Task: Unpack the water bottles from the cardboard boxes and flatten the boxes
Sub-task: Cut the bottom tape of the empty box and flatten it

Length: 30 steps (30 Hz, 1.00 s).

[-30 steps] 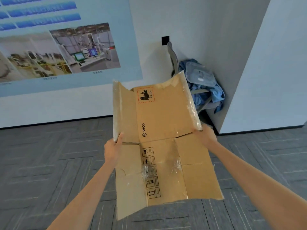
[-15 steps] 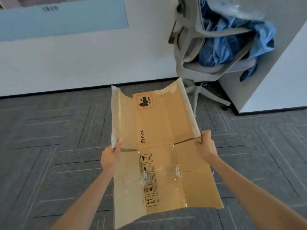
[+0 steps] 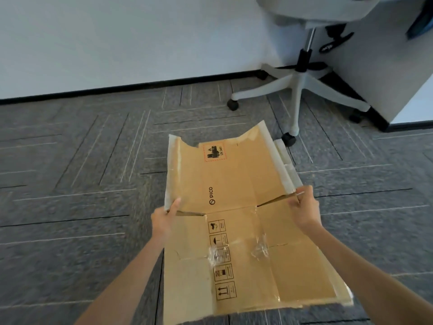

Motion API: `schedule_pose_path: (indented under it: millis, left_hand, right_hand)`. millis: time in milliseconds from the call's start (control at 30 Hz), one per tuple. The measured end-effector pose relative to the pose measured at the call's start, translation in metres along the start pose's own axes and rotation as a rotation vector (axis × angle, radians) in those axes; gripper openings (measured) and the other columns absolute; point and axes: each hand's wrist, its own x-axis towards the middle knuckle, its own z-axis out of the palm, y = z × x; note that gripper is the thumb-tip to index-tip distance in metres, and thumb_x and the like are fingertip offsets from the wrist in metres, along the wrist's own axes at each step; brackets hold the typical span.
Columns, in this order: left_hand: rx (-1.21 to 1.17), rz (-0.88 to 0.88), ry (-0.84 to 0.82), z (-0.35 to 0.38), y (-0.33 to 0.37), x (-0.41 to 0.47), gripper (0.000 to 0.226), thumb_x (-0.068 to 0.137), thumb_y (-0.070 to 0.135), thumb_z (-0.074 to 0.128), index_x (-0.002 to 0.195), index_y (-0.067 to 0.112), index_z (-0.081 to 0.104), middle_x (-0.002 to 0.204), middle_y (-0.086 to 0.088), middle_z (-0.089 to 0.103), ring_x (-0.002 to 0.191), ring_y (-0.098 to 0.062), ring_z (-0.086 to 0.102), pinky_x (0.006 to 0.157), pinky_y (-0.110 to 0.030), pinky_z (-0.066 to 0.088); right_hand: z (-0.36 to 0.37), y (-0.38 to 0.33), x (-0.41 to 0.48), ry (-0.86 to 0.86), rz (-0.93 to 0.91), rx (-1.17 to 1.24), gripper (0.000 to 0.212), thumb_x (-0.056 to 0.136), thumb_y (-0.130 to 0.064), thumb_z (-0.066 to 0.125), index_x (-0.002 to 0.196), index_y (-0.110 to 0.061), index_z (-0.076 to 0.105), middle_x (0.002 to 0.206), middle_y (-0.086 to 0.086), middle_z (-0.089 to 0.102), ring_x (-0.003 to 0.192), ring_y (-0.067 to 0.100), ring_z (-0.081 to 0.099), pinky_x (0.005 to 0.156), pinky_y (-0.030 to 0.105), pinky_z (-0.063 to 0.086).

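Flattened brown cardboard box (image 3: 236,221), tape-edged, held above the carpet.

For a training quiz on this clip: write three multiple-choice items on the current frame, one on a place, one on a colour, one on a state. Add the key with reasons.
1. Where does the office chair base stand relative to the cardboard box?
A. Left of it
B. Beyond it, to the right
C. Under it

2. What colour are the casters?
A. Black
B. Red
C. Yellow

3. What state is the box in?
A. Taped shut
B. Opened out flat, held at both side edges
C. Upright and full of bottles

Key:
1 B, its legs spread past the box's far right corner.
2 A, each visible wheel is black.
3 B, the left grip and right grip pinch the flat sheet by its sides.
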Motion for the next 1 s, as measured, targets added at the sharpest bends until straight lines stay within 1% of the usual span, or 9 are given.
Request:
schedule_pose_path:
  millis: [133, 233, 333, 467, 533, 633, 733, 833, 1000]
  left_hand:
    - [0.077, 0.054, -0.028, 0.025, -0.008, 0.006, 0.055, 0.09, 0.041, 0.067, 0.053, 0.012, 0.04, 0.052, -0.003, 0.04, 0.052, -0.017, 0.039, 0.053, -0.031, 0.027]
    - [0.186, 0.039, -0.011, 0.033, -0.015, 0.005, 0.056, 0.089, 0.049, 0.064, 0.051, 0.015, 0.041, 0.051, 0.0, 0.045, 0.052, -0.018, 0.045, 0.052, -0.031, 0.03]
    - [0.203, 0.055, -0.053, 0.035, -0.022, 0.011, 0.031, 0.087, 0.046, 0.069, 0.083, 0.015, 0.065, 0.075, 0.0, 0.063, 0.075, -0.022, 0.061, 0.06, -0.031, 0.045]
    - [0.138, 0.038, -0.201, 0.043, -0.024, 0.016, 0.034, 0.087, 0.033, 0.072, 0.108, 0.012, 0.057, 0.093, 0.002, 0.061, 0.098, -0.025, 0.062, 0.064, -0.023, 0.044]
    - [0.225, 0.058, -0.193, 0.049, -0.023, 0.017, 0.049, 0.088, 0.038, 0.07, 0.125, 0.012, 0.051, 0.11, -0.004, 0.063, 0.112, -0.029, 0.06, 0.077, -0.033, 0.051]
    - [0.743, 0.23, -0.141, 0.061, -0.022, 0.02, 0.092, 0.093, 0.052, 0.054, 0.156, 0.007, 0.003, 0.159, -0.016, 0.02, 0.147, -0.033, 0.018, 0.118, -0.046, 0.027]
    - [0.983, 0.58, -0.29, 0.089, -0.018, 0.019, 0.077, 0.099, 0.063, 0.01, 0.15, 0.021, -0.029, 0.157, -0.009, -0.033, 0.146, -0.026, -0.029, 0.122, -0.047, -0.009]
    - [1.034, 0.612, -0.364, 0.112, -0.029, 0.022, 0.066, 0.094, 0.061, -0.01, 0.149, 0.03, -0.03, 0.155, -0.004, -0.04, 0.143, -0.023, -0.036, 0.121, -0.051, -0.006]
    - [1.093, 0.669, -0.237, 0.119, -0.045, 0.024, 0.06, 0.102, 0.057, -0.001, 0.153, 0.032, -0.019, 0.161, -0.005, -0.028, 0.147, -0.025, -0.026, 0.121, -0.054, -0.005]
  right_hand:
    - [-0.002, 0.024, -0.003, 0.039, 0.048, 0.02, 0.019, 0.097, -0.002, 0.045, 0.115, -0.008, 0.04, 0.085, 0.009, 0.052, 0.068, 0.019, 0.048, 0.05, 0.03, 0.033]
    - [-0.003, 0.034, 0.002, 0.016, 0.059, 0.016, 0.024, 0.096, 0.004, 0.044, 0.117, -0.006, 0.042, 0.097, 0.021, 0.059, 0.08, 0.034, 0.054, 0.056, 0.035, 0.04]
    - [-0.002, 0.037, 0.006, 0.036, 0.022, 0.014, 0.029, 0.092, 0.009, 0.041, 0.117, -0.005, 0.042, 0.098, 0.028, 0.062, 0.084, 0.04, 0.056, 0.063, 0.042, 0.046]
    - [0.0, 0.046, 0.019, 0.135, 0.042, -0.011, 0.028, 0.092, 0.005, 0.044, 0.117, -0.007, 0.041, 0.106, 0.021, 0.059, 0.086, 0.036, 0.053, 0.068, 0.047, 0.046]
    - [0.002, 0.051, 0.024, 0.118, 0.068, -0.129, 0.033, 0.089, 0.006, 0.047, 0.12, -0.005, 0.04, 0.119, 0.018, 0.053, 0.096, 0.033, 0.05, 0.073, 0.045, 0.044]
    - [0.013, 0.057, 0.027, 0.129, -0.045, -0.486, 0.042, 0.09, -0.004, 0.051, 0.131, -0.003, 0.039, 0.132, 0.019, 0.045, 0.117, 0.036, 0.044, 0.092, 0.047, 0.043]
    - [0.028, 0.066, 0.032, -0.009, -0.298, -0.701, 0.051, 0.1, -0.027, 0.035, 0.148, -0.012, 0.029, 0.153, 0.015, 0.031, 0.138, 0.034, 0.032, 0.109, 0.051, 0.033]
    - [0.047, 0.081, 0.033, -0.115, -0.411, -0.801, 0.058, 0.099, -0.046, 0.015, 0.154, -0.028, 0.018, 0.162, 0.007, 0.016, 0.149, 0.027, 0.014, 0.116, 0.058, 0.016]
    - [0.063, 0.087, 0.025, -0.05, -0.373, -0.772, 0.057, 0.101, -0.044, 0.016, 0.156, -0.031, 0.006, 0.164, 0.001, -0.003, 0.15, 0.016, -0.013, 0.12, 0.053, -0.005]
